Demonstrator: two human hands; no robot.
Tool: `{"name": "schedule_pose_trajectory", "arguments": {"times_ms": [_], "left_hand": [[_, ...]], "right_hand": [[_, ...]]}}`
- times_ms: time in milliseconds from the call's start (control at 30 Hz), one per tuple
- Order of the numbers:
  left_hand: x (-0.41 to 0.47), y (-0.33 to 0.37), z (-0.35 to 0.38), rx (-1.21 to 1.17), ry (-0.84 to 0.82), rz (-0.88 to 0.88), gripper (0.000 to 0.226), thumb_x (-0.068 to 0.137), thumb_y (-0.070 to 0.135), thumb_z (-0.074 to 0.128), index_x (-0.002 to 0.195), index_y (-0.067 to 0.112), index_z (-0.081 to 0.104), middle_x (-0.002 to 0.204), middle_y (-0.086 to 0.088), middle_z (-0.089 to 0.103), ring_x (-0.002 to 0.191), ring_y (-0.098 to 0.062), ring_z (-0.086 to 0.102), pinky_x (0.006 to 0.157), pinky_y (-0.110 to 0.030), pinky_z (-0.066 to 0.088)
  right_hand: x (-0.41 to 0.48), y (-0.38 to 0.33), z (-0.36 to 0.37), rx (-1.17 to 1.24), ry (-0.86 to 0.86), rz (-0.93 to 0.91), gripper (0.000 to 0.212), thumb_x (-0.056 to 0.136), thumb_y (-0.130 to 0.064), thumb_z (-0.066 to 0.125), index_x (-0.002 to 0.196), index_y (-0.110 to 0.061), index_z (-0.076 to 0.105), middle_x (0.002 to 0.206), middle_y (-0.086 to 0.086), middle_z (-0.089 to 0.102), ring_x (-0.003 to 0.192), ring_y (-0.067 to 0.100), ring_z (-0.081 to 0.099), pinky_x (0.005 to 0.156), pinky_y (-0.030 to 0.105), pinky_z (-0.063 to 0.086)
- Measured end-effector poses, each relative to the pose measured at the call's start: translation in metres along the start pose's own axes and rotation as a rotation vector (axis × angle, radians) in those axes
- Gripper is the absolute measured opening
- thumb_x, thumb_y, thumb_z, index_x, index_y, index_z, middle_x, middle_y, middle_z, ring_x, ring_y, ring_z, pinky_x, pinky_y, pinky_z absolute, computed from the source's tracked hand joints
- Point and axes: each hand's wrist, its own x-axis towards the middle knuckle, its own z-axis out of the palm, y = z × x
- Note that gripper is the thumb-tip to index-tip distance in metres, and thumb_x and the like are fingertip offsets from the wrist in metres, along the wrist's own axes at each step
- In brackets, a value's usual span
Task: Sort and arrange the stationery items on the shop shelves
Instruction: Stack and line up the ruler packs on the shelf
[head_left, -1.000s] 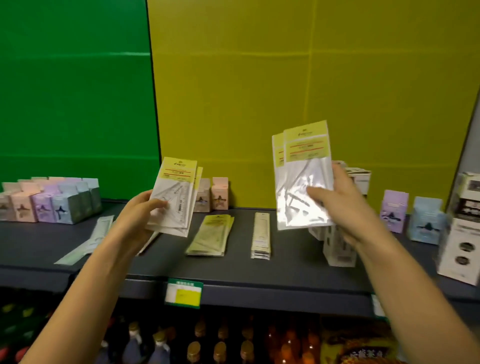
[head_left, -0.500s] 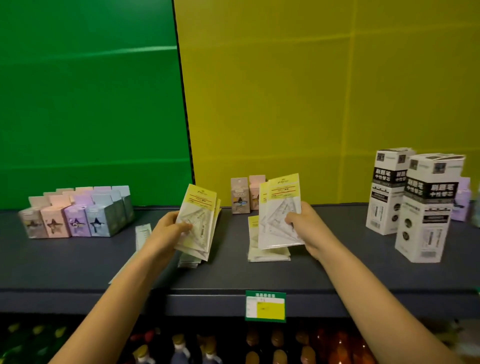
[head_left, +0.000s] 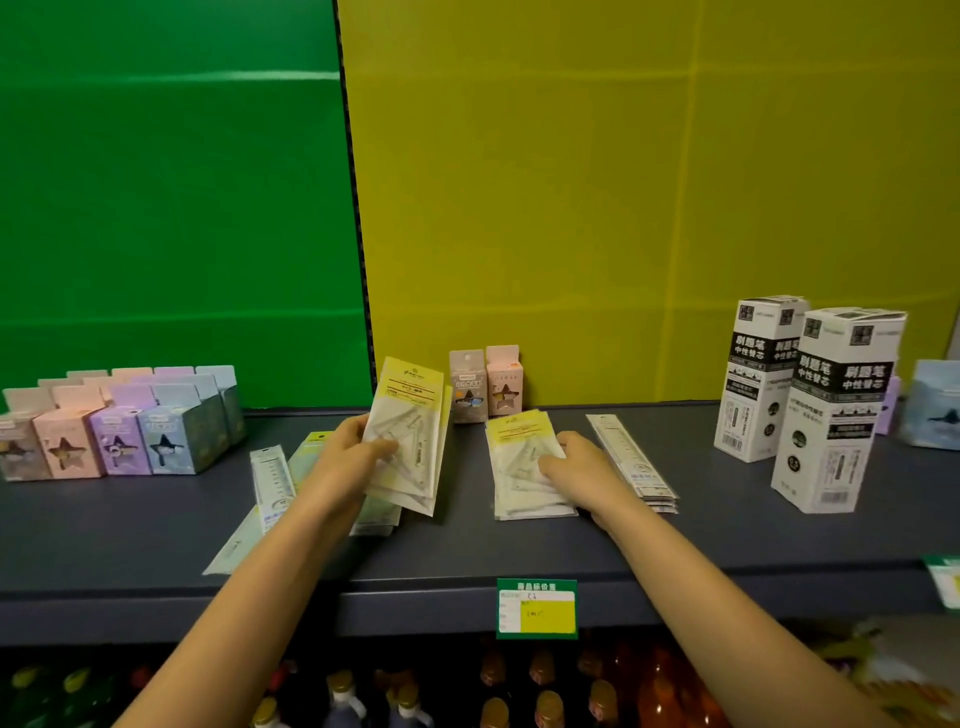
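From the head view, the person's left hand grips a small fan of clear plastic set-square packets with yellow header cards. Its fingers curl round their left edge and the thumb lies across the front. The fan is held up off the dark grey shop shelf, nearly upright and leaning a little right. Its long axis runs up and down, with the yellow headers at the top.

Just to the right, across a narrow strip of bare shelf, a flat stack of the same yellow-headed packets lies on the shelf. Its long axis runs near to far, with the headers at the far end. The right hand rests on top of it from the right, fingers stretched out flat, pressing rather than gripping.

I'd judge the held fan belongs on that stack. The stack lies to the right of the left fingers and lower, so the fan would need to travel right and tip flat, headers pointing far. The right hand would first have to clear the top.

Touching the stack's right side is a pile of long clear ruler packets. Two tall white cartons with black bands stand well apart to the far right. A block of pastel star-window boxes sits at the left.
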Motion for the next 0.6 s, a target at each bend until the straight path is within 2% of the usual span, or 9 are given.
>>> {"name": "schedule_pose_trajectory", "arguments": {"times_ms": [133,200,233,267,333,367,400,467,600], "left_hand": [[-0.003,0.003,0.023,-0.021,-0.046,0.01,0.032,0.09,-0.002,0.044,0.122,0.006,0.045,0.109,-0.012,0.058,0.083,-0.02,0.059,0.069,-0.032,0.052],[-0.004,0.004,0.038,-0.034,-0.079,0.006,0.032,0.09,-0.003,0.043,0.12,0.006,0.045,0.106,-0.011,0.059,0.081,-0.019,0.059,0.067,-0.031,0.052],[-0.005,0.003,0.047,-0.051,-0.093,-0.001,0.031,0.09,-0.004,0.043,0.119,0.006,0.045,0.102,-0.01,0.06,0.08,-0.018,0.059,0.065,-0.03,0.051],[-0.004,0.003,0.055,-0.059,-0.104,-0.008,0.029,0.089,-0.004,0.043,0.117,0.005,0.046,0.1,-0.008,0.061,0.079,-0.018,0.059,0.063,-0.029,0.049],[-0.003,0.002,0.073,-0.066,-0.125,-0.02,0.03,0.089,-0.004,0.044,0.118,0.002,0.045,0.106,-0.012,0.061,0.087,-0.023,0.059,0.07,-0.032,0.05],[-0.002,0.002,0.082,-0.078,-0.132,-0.032,0.031,0.088,-0.005,0.044,0.118,0.003,0.045,0.109,-0.013,0.06,0.092,-0.025,0.059,0.076,-0.036,0.051],[-0.001,0.001,0.09,-0.086,-0.135,-0.044,0.03,0.089,-0.005,0.043,0.117,0.006,0.044,0.109,-0.012,0.058,0.095,-0.026,0.058,0.081,-0.038,0.05],[0.001,-0.002,0.103,-0.049,-0.116,-0.041,0.029,0.088,-0.003,0.043,0.115,0.011,0.04,0.112,-0.011,0.056,0.101,-0.027,0.058,0.088,-0.041,0.05],[0.004,-0.011,0.115,0.175,-0.078,0.019,0.035,0.087,0.003,0.044,0.12,0.005,0.033,0.127,-0.018,0.052,0.114,-0.031,0.053,0.098,-0.046,0.046]], "right_hand": [[0.0,0.004,0.001,-0.083,0.005,-0.016,0.036,0.088,-0.025,0.045,0.116,-0.004,0.054,0.12,0.016,0.056,0.109,0.034,0.054,0.089,0.038,0.047],[-0.004,0.003,-0.003,-0.103,0.004,-0.018,0.024,0.091,-0.03,0.042,0.091,-0.01,0.056,0.095,0.011,0.055,0.093,0.03,0.054,0.069,0.032,0.039],[-0.005,0.003,-0.005,-0.085,0.0,-0.009,0.025,0.092,-0.032,0.039,0.077,-0.014,0.05,0.082,0.007,0.049,0.083,0.025,0.05,0.063,0.031,0.034],[-0.007,0.002,-0.008,-0.045,-0.008,-0.008,0.03,0.094,-0.033,0.036,0.074,-0.014,0.048,0.08,0.006,0.047,0.079,0.023,0.047,0.063,0.031,0.033],[-0.006,0.004,-0.012,0.065,-0.041,0.0,0.045,0.097,-0.035,0.028,0.096,-0.002,0.059,0.1,0.015,0.059,0.095,0.028,0.055,0.081,0.035,0.042],[-0.007,0.004,-0.014,0.122,-0.056,0.02,0.052,0.098,-0.037,0.025,0.108,0.001,0.059,0.11,0.017,0.061,0.104,0.031,0.056,0.091,0.037,0.042],[-0.007,0.006,-0.015,0.164,-0.059,0.041,0.056,0.097,-0.04,0.023,0.111,0.001,0.059,0.115,0.019,0.062,0.108,0.033,0.056,0.097,0.04,0.041],[-0.004,0.009,-0.015,0.204,-0.054,0.04,0.059,0.097,-0.044,0.02,0.109,-0.002,0.06,0.116,0.017,0.063,0.107,0.031,0.058,0.101,0.045,0.041],[-0.008,0.008,-0.015,0.202,-0.078,0.019,0.058,0.096,-0.044,0.021,0.111,-0.006,0.063,0.115,0.012,0.064,0.109,0.029,0.057,0.102,0.043,0.041]]}}
